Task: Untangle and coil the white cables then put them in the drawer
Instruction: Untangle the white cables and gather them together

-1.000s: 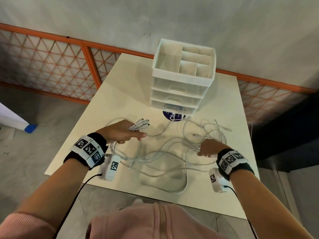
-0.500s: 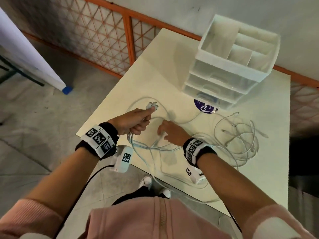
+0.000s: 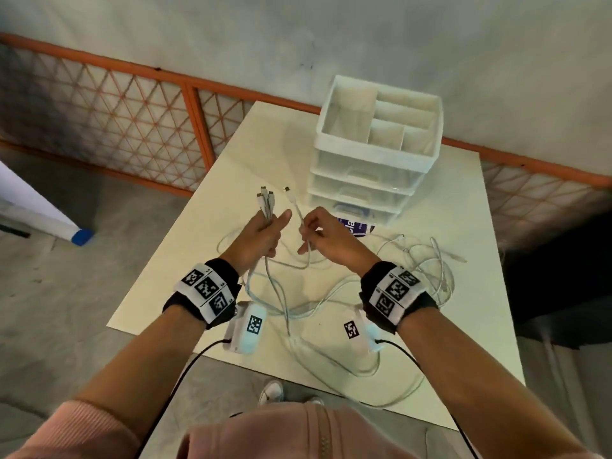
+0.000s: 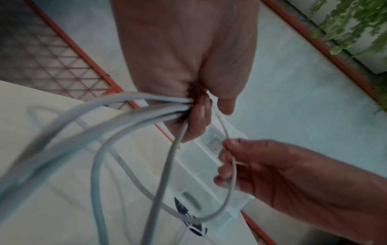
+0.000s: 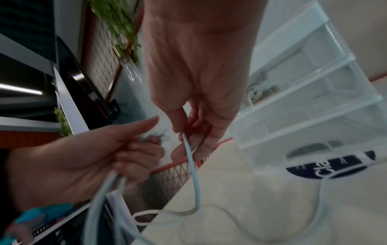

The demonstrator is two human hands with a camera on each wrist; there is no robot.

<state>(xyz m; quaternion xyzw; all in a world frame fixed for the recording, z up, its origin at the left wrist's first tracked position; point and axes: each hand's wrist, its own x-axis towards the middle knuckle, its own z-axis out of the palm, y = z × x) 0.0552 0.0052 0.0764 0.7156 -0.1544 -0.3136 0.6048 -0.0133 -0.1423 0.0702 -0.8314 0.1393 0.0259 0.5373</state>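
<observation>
Since half a second ago both hands have risen off the table (image 3: 463, 200) and drawn together in front of the drawer unit (image 3: 374, 150), and the right hand, which was reaching low among the loops, now holds a cable of its own. The left hand (image 3: 256, 238) grips a bundle of white cables (image 3: 265, 202) in a closed fist, thumb pointing up; four plug ends seem to stand above the fingers, though the count is hard to be sure of, and the left wrist view shows about four smooth, round cords fanning out below the fist (image 4: 184, 106). The right hand (image 3: 326, 235) pinches one single thin cable (image 3: 293, 200) between thumb and curled fingertips, its small plug tip upright just beside the bundle. The rest of the cables trail down in slack, tangled loops (image 3: 427, 270) across the pale matte tabletop, some hanging over its near edge. The drawer unit is translucent white plastic with three stacked drawers, all closed, and an open top tray split into about four compartments. One dark round sticker (image 3: 356, 226) with white lettering lies on the table at the unit's foot.
</observation>
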